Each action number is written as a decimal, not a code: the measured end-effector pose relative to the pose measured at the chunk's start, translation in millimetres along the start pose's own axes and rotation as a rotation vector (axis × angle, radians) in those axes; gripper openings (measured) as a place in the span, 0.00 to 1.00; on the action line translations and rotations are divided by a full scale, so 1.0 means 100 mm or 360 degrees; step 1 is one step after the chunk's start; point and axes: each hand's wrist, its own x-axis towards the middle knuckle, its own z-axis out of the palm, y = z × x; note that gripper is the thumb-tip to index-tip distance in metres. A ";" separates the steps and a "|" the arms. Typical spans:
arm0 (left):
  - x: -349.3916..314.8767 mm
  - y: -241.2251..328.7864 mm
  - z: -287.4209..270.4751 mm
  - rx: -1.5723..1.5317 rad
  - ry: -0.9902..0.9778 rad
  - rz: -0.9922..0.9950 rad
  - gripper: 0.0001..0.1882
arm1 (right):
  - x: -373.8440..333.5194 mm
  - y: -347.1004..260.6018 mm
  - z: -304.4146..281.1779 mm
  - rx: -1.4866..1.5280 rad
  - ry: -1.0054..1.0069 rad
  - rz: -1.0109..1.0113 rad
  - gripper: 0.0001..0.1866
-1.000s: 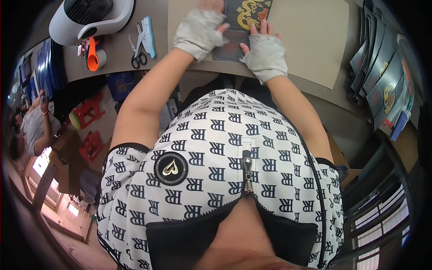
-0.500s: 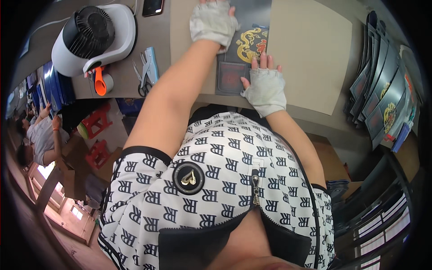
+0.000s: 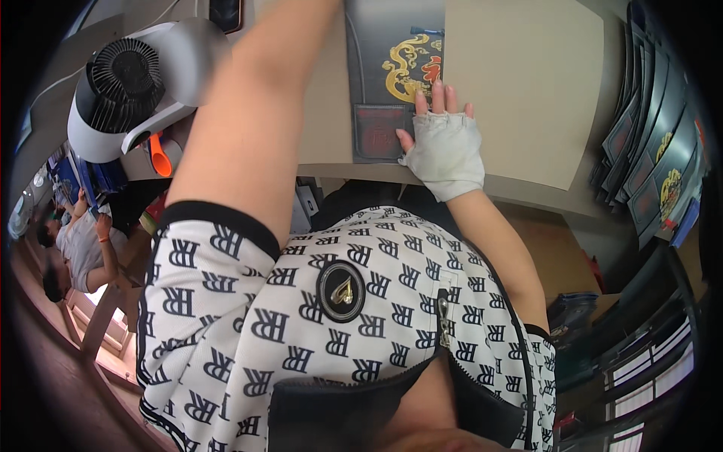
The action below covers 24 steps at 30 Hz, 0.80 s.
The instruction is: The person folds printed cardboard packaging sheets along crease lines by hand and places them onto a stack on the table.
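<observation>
My right hand, in a pale fingerless glove, lies flat with its fingers spread. Its fingertips touch the lower part of a dark grey printed sheet that bears a gold swirling pattern and a red design. At the sheet's near end is a darker square panel with a faint red motif. Right of the printed sheet, and bordering it, lies a wide tan board, partly under my right hand. My left forearm stretches up past the top edge, so the left hand is out of the picture.
A white and black fan stands on the table at the left, with an orange tool beside it. Near the top is a phone. Several dark printed sheets hang in a bunch at the right. Another person sits far left.
My left hand has moved off the printed sheet and up out of view, the forearm swinging left over the scissors and blue-handled tool. My right hand stays on the sheet.
</observation>
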 end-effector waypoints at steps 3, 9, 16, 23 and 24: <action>-0.65 0.07 -0.05 -0.0104 -0.0215 0.0215 0.40 | 0.02 0.10 0.11 0.0018 0.0056 0.0005 0.40; -2.68 0.35 -0.62 -0.0344 -0.0738 0.0237 0.38 | 0.11 0.35 0.36 -0.0057 0.0160 -0.0011 0.41; -3.25 0.44 -0.65 -0.0415 -0.0763 0.0119 0.41 | 0.11 0.42 0.48 -0.0081 0.0116 0.0019 0.42; -1.44 0.13 -0.11 -0.0221 -0.0548 -0.0073 0.39 | 0.03 0.06 0.29 0.0009 0.0030 -0.0026 0.42; -1.17 0.01 0.01 -0.0168 -0.0458 -0.0119 0.39 | 0.01 -0.01 0.23 0.0039 -0.0002 -0.0034 0.42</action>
